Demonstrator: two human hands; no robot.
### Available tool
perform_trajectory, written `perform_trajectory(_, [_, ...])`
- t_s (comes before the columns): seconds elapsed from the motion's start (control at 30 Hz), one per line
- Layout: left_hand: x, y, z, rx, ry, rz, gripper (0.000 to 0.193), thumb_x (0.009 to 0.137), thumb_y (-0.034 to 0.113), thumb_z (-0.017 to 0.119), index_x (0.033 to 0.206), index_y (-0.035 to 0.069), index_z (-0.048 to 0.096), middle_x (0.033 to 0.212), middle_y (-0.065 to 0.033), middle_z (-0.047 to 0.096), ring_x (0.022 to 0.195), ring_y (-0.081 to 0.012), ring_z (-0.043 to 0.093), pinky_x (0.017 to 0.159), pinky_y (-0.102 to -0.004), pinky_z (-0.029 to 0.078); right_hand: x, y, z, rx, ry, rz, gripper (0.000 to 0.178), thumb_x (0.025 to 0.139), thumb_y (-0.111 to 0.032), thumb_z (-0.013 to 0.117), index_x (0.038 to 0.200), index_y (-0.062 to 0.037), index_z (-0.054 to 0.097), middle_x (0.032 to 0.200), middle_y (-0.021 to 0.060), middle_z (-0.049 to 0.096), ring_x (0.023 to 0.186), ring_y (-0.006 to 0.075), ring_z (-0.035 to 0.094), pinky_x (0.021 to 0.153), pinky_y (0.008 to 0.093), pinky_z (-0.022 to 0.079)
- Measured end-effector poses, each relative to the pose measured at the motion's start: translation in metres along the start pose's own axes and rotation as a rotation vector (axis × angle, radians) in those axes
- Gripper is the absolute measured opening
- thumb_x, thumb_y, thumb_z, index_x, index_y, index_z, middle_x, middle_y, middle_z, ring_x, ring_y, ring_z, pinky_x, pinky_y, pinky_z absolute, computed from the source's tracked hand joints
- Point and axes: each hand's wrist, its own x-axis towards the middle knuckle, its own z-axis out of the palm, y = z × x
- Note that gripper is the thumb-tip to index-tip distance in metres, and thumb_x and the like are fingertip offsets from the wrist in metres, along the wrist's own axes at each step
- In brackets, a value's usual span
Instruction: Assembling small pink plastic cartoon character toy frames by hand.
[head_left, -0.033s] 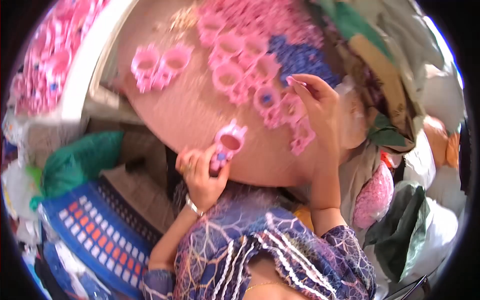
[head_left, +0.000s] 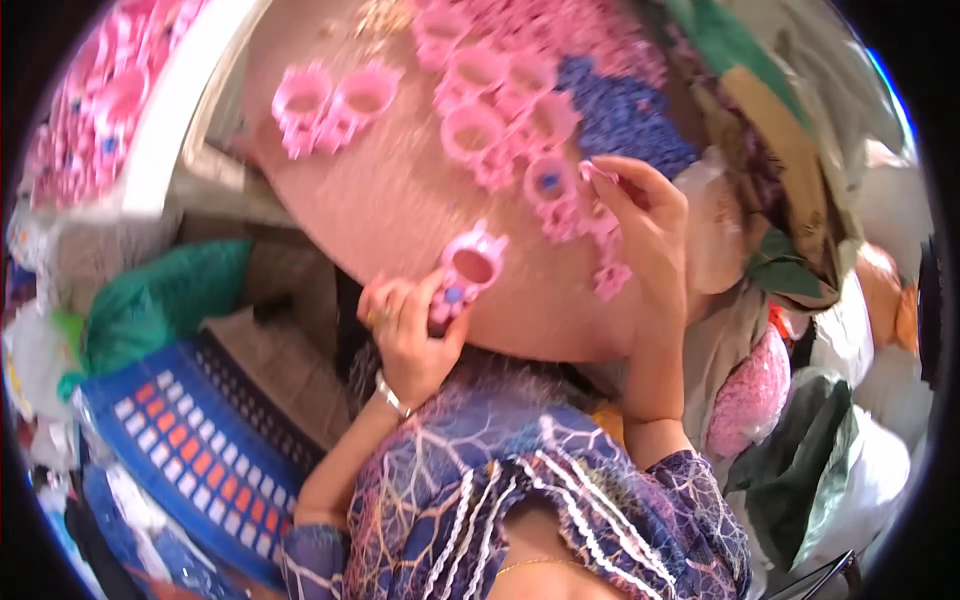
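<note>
My left hand (head_left: 412,318) is closed around a pink plastic piece (head_left: 470,262) at the near edge of the round table. That piece has a large round opening, two ear-like points and a small blue part (head_left: 453,295) at its lower end. My right hand (head_left: 645,205) pinches a small pink part (head_left: 590,170) between thumb and fingertips, raised beside a heap of small blue parts (head_left: 635,125). Under and beside that hand lie pink ring-shaped pieces (head_left: 552,187), one with a blue part in its opening. The lowest pink piece (head_left: 612,280) is partly beside my wrist.
Two joined pink pieces (head_left: 335,105) lie at the table's left. More pink rings (head_left: 472,132) and a pink heap (head_left: 570,35) fill the far side, near a few beige bits (head_left: 383,15). Bags (head_left: 790,130) crowd the right; a blue patterned sack (head_left: 190,440) lies left.
The whole view has shifted a little, with the table's contents sitting higher and further right. My right hand has drawn slightly nearer, away from the blue heap. Both grips stay the same.
</note>
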Motion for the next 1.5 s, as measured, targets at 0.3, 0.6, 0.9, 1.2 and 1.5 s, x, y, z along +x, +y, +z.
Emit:
perform_trajectory(0.3, [0.013, -0.003, 0.003, -0.002, -0.003, 0.005, 0.047, 0.068, 0.016, 0.085, 0.113, 0.012, 0.070, 0.092, 0.0007, 0.061, 0.096, -0.0223, 0.055, 0.099, -0.0437, 0.036, -0.076, 0.043, 0.036, 0.416, -0.234, 0.210, 0.016, 0.081, 0.006, 0.076, 0.097, 0.0021, 0.074, 0.109, 0.0121, 0.069, 0.094, 0.0188, 0.068, 0.083, 0.0290, 0.055])
perform_trajectory(0.6, [0.006, 0.000, -0.002, 0.024, 0.001, 0.013, 0.047, 0.070, 0.019, 0.084, 0.114, 0.011, 0.070, 0.092, 0.0008, 0.060, 0.096, -0.0221, 0.055, 0.099, -0.0441, 0.035, -0.077, 0.024, 0.056, -0.257, -0.242, -0.333, 0.024, 0.069, 0.000, 0.086, 0.087, -0.0041, 0.071, 0.093, 0.0076, 0.071, 0.087, 0.0165, 0.067, 0.074, 0.0282, 0.053])
perform_trajectory(0.9, [0.010, -0.001, -0.002, 0.014, -0.023, 0.006, 0.047, 0.069, 0.018, 0.084, 0.114, 0.012, 0.071, 0.090, 0.0023, 0.059, 0.091, -0.0209, 0.054, 0.095, -0.0421, 0.035, -0.056, 0.017, 0.060, -0.416, -0.367, -0.426, 0.025, 0.068, -0.009, 0.086, 0.087, -0.0066, 0.070, 0.088, 0.0069, 0.072, 0.087, 0.0224, 0.069, 0.084, 0.0363, 0.052])
perform_trajectory(1.2, [0.011, -0.002, -0.002, -0.002, -0.017, 0.018, 0.050, 0.066, 0.013, 0.084, 0.114, 0.011, 0.071, 0.090, 0.0023, 0.059, 0.091, -0.0214, 0.054, 0.091, -0.0418, 0.035, -0.041, -0.022, 0.068, -0.388, -0.480, 0.180, 0.032, 0.070, -0.003, 0.085, 0.096, 0.0018, 0.065, 0.089, 0.0097, 0.072, 0.083, 0.0166, 0.069, 0.076, 0.0310, 0.055])
perform_trajectory(1.5, [0.011, -0.001, -0.002, 0.001, -0.017, 0.015, 0.048, 0.066, 0.014, 0.083, 0.113, 0.011, 0.072, 0.090, 0.0022, 0.058, 0.088, -0.0212, 0.055, 0.093, -0.0423, 0.036, -0.036, -0.024, 0.077, -0.514, -0.526, 0.014, 0.035, 0.073, -0.006, 0.081, 0.104, -0.0023, 0.065, 0.087, 0.0097, 0.070, 0.082, 0.0263, 0.067, 0.078, 0.0372, 0.051])
